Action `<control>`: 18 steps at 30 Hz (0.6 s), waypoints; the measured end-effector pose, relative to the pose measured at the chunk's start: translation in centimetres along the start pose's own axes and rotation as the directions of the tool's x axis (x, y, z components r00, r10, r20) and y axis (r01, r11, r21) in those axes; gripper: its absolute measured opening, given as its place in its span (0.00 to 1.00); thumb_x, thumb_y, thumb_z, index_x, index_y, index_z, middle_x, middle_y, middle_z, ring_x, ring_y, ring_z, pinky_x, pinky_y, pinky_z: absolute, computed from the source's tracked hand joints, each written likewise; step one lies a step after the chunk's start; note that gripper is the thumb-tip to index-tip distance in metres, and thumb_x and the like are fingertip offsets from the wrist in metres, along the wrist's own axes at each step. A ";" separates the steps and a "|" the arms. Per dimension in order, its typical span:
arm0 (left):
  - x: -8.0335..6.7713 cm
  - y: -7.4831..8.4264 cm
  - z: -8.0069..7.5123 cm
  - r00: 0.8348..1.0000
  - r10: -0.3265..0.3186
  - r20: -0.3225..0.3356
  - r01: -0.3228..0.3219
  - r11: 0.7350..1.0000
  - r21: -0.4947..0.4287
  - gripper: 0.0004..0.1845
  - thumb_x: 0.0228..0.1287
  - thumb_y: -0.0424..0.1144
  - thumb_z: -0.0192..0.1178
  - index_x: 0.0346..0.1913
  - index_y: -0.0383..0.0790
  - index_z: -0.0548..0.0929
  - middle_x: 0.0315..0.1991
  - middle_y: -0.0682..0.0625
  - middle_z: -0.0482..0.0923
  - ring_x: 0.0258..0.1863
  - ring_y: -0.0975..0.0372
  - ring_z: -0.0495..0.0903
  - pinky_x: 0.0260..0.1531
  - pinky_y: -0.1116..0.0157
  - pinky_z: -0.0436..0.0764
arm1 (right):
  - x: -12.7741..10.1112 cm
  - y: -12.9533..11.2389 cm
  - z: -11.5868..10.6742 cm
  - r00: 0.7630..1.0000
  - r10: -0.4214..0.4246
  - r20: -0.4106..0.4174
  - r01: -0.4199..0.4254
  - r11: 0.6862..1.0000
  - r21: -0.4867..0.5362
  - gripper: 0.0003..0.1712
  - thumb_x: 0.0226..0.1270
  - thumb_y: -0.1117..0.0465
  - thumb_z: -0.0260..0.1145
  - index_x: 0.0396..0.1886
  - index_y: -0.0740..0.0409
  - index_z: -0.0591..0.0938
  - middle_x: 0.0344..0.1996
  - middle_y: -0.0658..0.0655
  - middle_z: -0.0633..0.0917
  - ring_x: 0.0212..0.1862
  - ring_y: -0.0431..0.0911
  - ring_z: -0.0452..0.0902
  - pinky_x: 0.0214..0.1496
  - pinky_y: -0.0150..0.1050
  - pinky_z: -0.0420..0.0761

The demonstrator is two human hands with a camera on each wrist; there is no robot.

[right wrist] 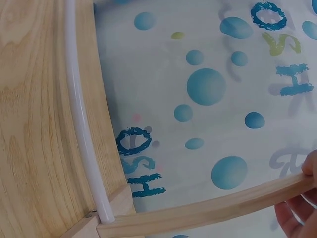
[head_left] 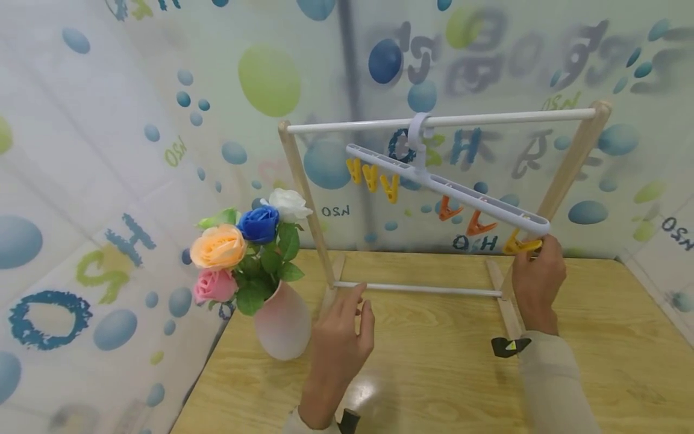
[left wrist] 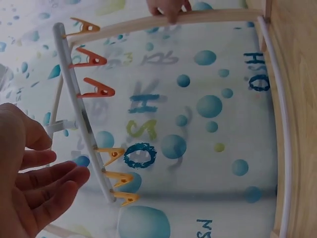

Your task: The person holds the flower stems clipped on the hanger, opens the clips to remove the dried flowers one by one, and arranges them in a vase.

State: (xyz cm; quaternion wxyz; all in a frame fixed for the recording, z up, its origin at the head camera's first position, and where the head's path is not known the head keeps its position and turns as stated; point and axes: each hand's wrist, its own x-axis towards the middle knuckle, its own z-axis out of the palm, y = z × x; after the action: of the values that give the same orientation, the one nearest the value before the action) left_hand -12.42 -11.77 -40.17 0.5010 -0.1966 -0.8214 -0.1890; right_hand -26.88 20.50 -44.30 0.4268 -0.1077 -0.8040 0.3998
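Note:
A pale grey plastic hanger (head_left: 461, 191) hangs by its hook (head_left: 416, 132) from the top rail, its right end tilted down. Three yellow clips (head_left: 370, 178) hang near its left end, two orange clips (head_left: 479, 225) right of the hook, and another yellow clip (left wrist: 83, 26) at the right end. My right hand (head_left: 538, 271) grips the rack's right wooden post (right wrist: 233, 207), thumb and fingers on opposite sides; that end clip overlaps it in the head view. My left hand (head_left: 343, 331), fingers loosely bent and holding nothing, is raised in front of the rack.
The rack's white top rail (head_left: 515, 118) and lower rail (head_left: 417, 289) join two wooden posts on a wooden table (head_left: 434, 374). A pink-white vase (head_left: 283, 322) with artificial roses (head_left: 218, 246) stands left of my left hand. A patterned wall covering (head_left: 162, 66) rises behind.

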 end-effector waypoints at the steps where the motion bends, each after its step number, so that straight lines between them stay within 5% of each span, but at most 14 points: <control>1: -0.2 0.1 0.3 1.000 -0.003 0.022 0.003 1.000 0.004 0.13 0.67 0.35 0.56 0.50 0.35 0.83 0.30 0.47 0.84 0.22 0.62 0.82 0.16 0.69 0.78 | 0.0 0.1 0.0 1.000 -0.006 0.001 0.006 1.000 0.001 0.16 0.70 0.69 0.56 0.54 0.74 0.75 0.47 0.75 0.80 0.48 0.68 0.78 0.50 0.62 0.76; 10: -1.2 -0.2 2.1 0.980 -0.035 0.194 0.032 0.999 0.021 0.18 0.62 0.36 0.63 0.55 0.37 0.82 0.43 0.45 0.84 0.41 0.54 0.84 0.40 0.56 0.83 | -1.4 0.2 -0.2 0.996 -0.089 -0.018 0.090 0.995 0.042 0.17 0.73 0.63 0.55 0.53 0.73 0.76 0.44 0.72 0.80 0.44 0.63 0.80 0.39 0.52 0.74; 18: -2.4 -0.9 3.0 0.941 -0.116 0.319 0.083 0.990 0.115 0.24 0.66 0.49 0.63 0.60 0.40 0.81 0.57 0.40 0.79 0.52 0.47 0.81 0.49 0.48 0.79 | -3.6 -0.6 -0.5 0.985 -0.163 -0.046 0.165 0.986 0.029 0.16 0.70 0.65 0.60 0.51 0.74 0.77 0.45 0.74 0.80 0.47 0.67 0.76 0.45 0.63 0.75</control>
State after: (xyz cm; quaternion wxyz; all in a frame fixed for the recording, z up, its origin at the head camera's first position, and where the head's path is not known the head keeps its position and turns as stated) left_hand -14.11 -11.37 -43.71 0.3577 -0.1580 -0.9099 -0.1381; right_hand -24.15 18.53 -45.89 0.4774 -0.0427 -0.7939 0.3740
